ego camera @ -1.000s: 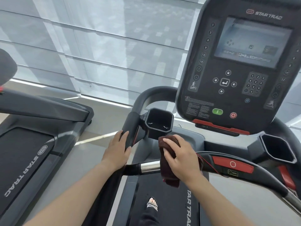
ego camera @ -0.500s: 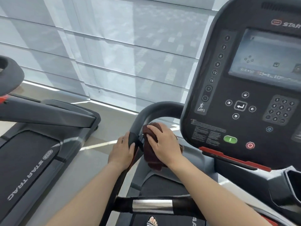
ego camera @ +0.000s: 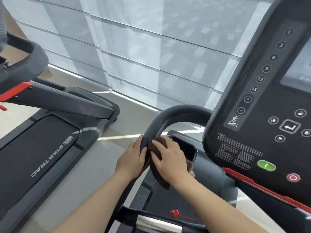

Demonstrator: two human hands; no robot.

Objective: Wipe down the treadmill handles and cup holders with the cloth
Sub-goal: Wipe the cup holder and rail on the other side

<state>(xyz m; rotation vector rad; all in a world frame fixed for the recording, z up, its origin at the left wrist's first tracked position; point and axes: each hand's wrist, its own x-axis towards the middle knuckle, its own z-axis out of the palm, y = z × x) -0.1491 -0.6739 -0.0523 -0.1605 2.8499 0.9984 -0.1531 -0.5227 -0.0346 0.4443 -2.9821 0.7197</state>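
Note:
A dark brown cloth (ego camera: 155,174) is pressed under my right hand (ego camera: 169,159) against the left side of the black cup holder (ego camera: 186,148), where it joins the curved black handle (ego camera: 170,115). Part of the cloth hangs down below my palm. My left hand (ego camera: 132,159) grips the handle just left of the cloth, fingers wrapped around the bar. The cup holder's opening shows to the right of my right hand. A front crossbar with a silver grip (ego camera: 156,225) runs along the bottom edge.
The treadmill console (ego camera: 262,125) with green and red buttons fills the right side, close above the cup holder. A second treadmill (ego camera: 42,148) stands to the left across a strip of floor. Window blinds (ego camera: 151,47) span the back.
The view has moved closer and to the left. My right hand with the cloth has shifted slightly along the handle and cup holder joint; my left hand keeps its grip on the handle.

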